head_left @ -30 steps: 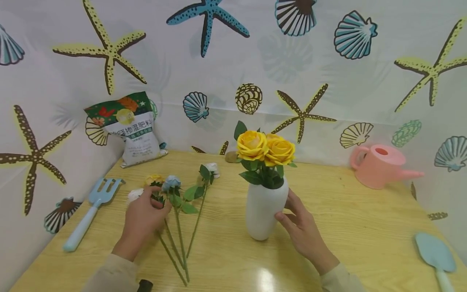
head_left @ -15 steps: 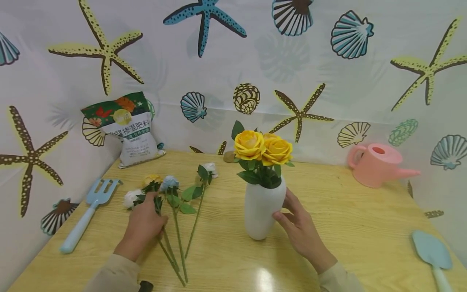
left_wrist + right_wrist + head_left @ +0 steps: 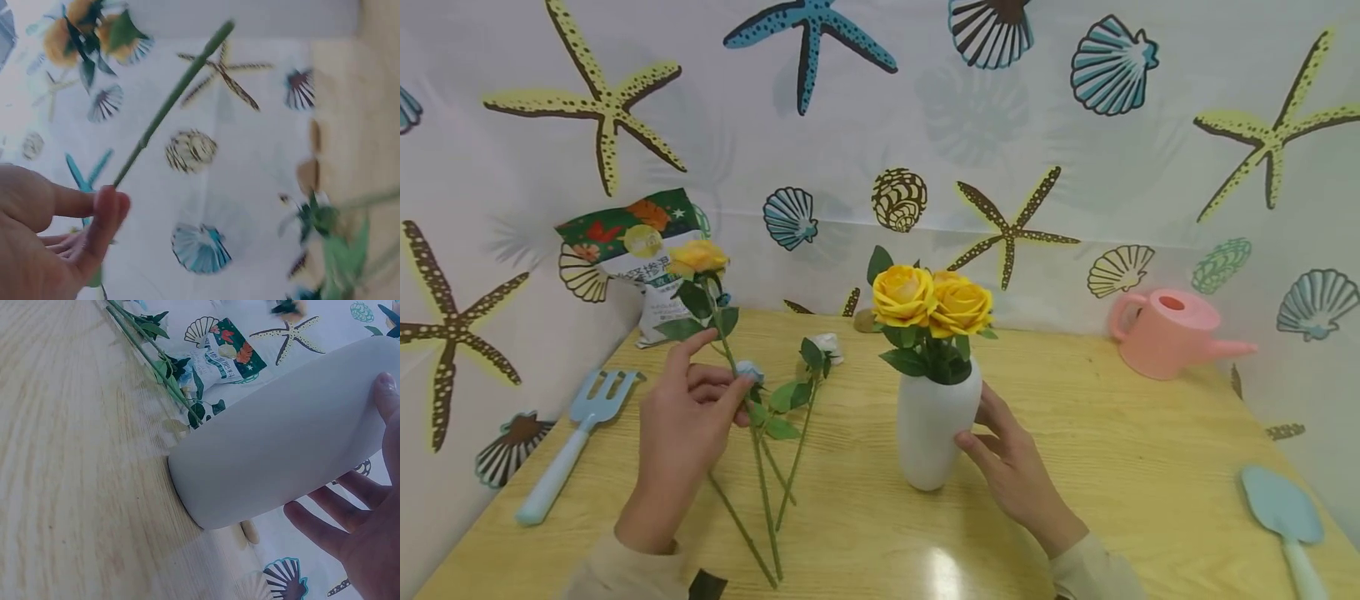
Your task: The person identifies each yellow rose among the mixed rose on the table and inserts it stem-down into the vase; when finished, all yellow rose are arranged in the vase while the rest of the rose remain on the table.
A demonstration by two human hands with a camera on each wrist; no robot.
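My left hand (image 3: pixel 681 425) pinches the stem of a yellow rose (image 3: pixel 697 258) between thumb and fingers, raised above the table with its bloom before the bag. In the left wrist view the lower stem (image 3: pixel 172 97) juts past the fingertips. My right hand (image 3: pixel 1022 479) holds the side of a white vase (image 3: pixel 932 429), thumb in front and fingers around the right side. Upright on the table, the vase bears several yellow roses (image 3: pixel 904 296). Near the left hand lie a blue rose (image 3: pixel 749 372), partly covered by it, and a white rose (image 3: pixel 826 346).
A blue hand fork (image 3: pixel 580 442) lies at the left of the wooden table (image 3: pixel 1112 433), with a fertilizer bag (image 3: pixel 666 304) behind it. At the right are a pink watering can (image 3: pixel 1168 333) and a blue trowel (image 3: pixel 1285 508). A patterned cloth (image 3: pixel 850 133) hangs behind.
My left hand has picked the yellow rose out from among the flowers on the table and raised it. The right hand stays at the vase. The head view has shifted slightly.
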